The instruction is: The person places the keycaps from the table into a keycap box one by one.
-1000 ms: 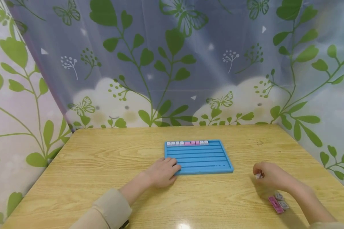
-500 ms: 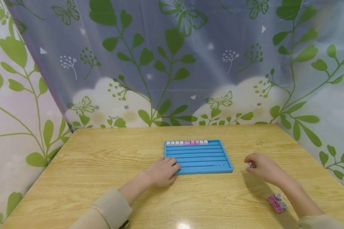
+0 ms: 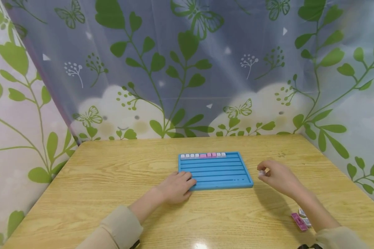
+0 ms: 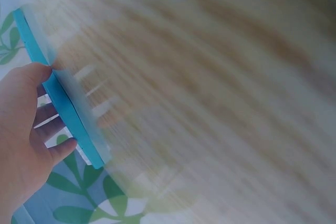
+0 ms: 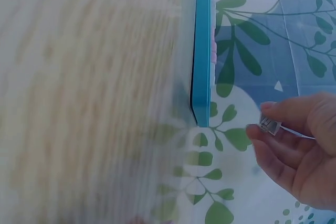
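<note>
A person's left hand (image 3: pixel 176 186) grips the near-left corner of a blue tray (image 3: pixel 218 173) on a wooden table (image 3: pixel 112 166), thumb against the tray's near edge, fingers reaching over its top. Just beyond the tray's right edge, the right hand (image 3: pixel 282 178) pinches a small white keycap (image 3: pixel 261 173) between thumb and fingertips, raised above the tabletop. Nine set keycaps (image 3: pixel 203 156), white and pink, line the tray's farthest groove from its left end, the row stopping short of the right end. To the right of the tray and nearer the person, a long pink keycap (image 3: pixel 299 221) lies beside two pale keycaps (image 3: pixel 306 222); from where I stand, their markings are too small to read. Behind the tray hangs a backdrop (image 3: pixel 187 76) printed with green leaves, butterflies and clouds.
</note>
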Tool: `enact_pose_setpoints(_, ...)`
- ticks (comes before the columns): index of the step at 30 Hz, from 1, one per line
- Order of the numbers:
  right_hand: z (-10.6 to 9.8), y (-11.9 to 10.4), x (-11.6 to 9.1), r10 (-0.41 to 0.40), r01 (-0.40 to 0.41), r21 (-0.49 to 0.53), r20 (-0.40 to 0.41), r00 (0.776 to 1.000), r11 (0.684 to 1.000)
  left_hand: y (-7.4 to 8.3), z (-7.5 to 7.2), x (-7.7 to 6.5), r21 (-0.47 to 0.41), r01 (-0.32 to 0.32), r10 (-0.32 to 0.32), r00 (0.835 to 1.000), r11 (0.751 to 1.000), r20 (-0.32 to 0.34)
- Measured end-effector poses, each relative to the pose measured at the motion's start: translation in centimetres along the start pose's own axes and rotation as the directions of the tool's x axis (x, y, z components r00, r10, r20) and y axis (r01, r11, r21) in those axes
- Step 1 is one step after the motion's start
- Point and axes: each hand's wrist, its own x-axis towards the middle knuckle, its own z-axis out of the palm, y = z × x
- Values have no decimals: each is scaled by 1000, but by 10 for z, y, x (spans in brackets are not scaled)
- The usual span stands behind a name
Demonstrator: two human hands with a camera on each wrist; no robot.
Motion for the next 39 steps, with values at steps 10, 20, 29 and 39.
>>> enact_pose_setpoints(10,5,-8,6,-40,40,-5,-47,998,999,0,0,0,7,-1,1,1000,1000,-1)
enact_pose_setpoints(20,8,-12,13,-61,62,9,-59,996,998,0,0,0,8,-6,6,1000,1000,-4)
enact_pose_setpoints(29,10,-8,22,-81,81,-6,-48,996,997,0,0,0,7,-4,4,1000,1000,-5)
enact_pose_setpoints(39,10,0,40,-50,50,-27,-18,999,998,-1,1,0,0,-2,2,1000,1000,-6)
